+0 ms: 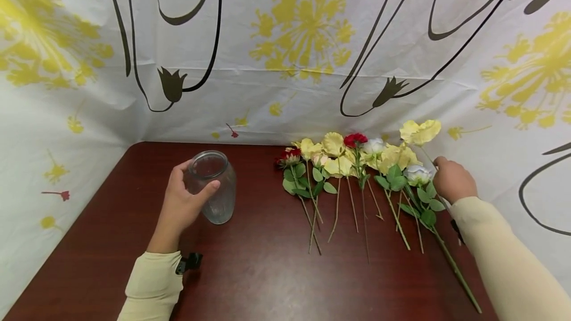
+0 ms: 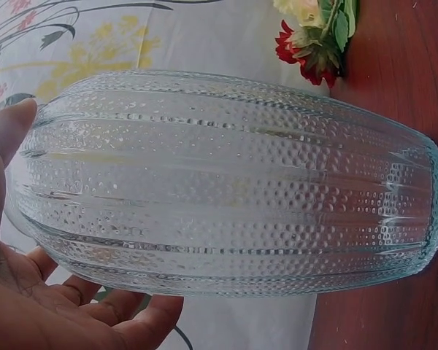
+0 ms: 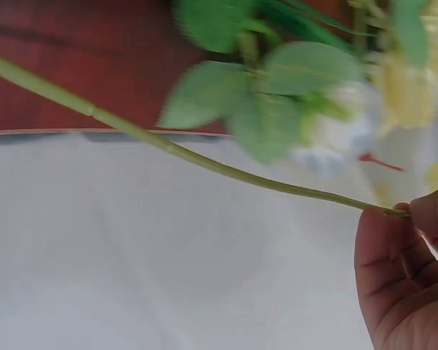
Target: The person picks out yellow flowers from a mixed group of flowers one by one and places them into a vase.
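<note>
A clear ribbed glass vase (image 1: 221,194) stands upright on the left part of the table. My left hand (image 1: 179,206) grips it near the neck, thumb on one side and fingers around the other. In the left wrist view, raised dots cover the vase (image 2: 204,182). At the far right, my right hand (image 1: 454,181) holds a yellow flower (image 1: 419,133) by its stem, above the table's right edge. The right wrist view shows thumb and fingers pinching this green stem (image 3: 233,172). Beside that hand lies a white rose (image 1: 418,175) with green leaves and a long stem.
Several artificial flowers lie in a row along the back right of the dark red table (image 1: 263,256), stems toward the front. Among them are a red carnation (image 1: 355,139) and yellow blooms (image 1: 333,144). A patterned white cloth (image 1: 250,63) hangs behind and beside the table.
</note>
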Motion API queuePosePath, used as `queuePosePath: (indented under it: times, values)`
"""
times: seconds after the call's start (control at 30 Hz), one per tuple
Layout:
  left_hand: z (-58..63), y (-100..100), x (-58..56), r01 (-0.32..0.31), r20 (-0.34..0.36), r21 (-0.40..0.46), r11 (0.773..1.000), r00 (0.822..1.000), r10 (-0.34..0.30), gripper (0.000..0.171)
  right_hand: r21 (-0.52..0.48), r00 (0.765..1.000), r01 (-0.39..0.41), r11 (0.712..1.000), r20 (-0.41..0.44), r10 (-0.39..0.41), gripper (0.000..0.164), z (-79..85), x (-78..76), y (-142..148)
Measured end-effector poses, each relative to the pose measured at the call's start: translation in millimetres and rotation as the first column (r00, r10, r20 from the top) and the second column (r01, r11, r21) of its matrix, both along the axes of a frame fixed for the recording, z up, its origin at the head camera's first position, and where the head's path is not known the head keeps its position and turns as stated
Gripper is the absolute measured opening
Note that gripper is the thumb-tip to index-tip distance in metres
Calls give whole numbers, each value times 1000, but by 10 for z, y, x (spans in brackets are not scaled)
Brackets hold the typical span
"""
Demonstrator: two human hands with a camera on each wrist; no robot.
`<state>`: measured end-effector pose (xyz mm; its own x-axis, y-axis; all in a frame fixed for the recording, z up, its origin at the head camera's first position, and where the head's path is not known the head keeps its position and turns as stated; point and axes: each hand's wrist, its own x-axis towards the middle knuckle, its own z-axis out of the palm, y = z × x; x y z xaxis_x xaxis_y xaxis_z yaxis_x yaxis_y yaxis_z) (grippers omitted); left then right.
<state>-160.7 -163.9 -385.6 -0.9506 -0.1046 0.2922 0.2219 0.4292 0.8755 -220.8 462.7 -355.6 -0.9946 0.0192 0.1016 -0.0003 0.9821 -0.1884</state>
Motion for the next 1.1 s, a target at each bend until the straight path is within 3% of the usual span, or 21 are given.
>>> queuePosePath:
  times: [0.3, 0.57, 0.73, 0.97, 1.1]
  values:
    - [11, 40, 26, -8, 22, -25, 1000, 1000, 9, 85, 26, 976, -115, 993, -182, 118, 34, 280, -53, -422]
    - [13, 53, 36, 3, 6, -25, 1000, 1000, -3, 84, -77, 941, -210, 975, -288, 180, 32, 499, 18, -902]
    - [31, 80, 56, 11, 13, -37, 999, 1000, -11, 85, -80, 899, -293, 953, -361, 246, 30, 561, 108, -1170]
    - [42, 141, 82, 41, 15, -26, 999, 999, -41, 84, -39, 816, -384, 923, -483, 319, 25, 633, 176, -1480]
    - [18, 185, 68, 72, 18, -26, 997, 997, -72, 85, -54, 791, -404, 913, -522, 319, 25, 647, 198, -1596]
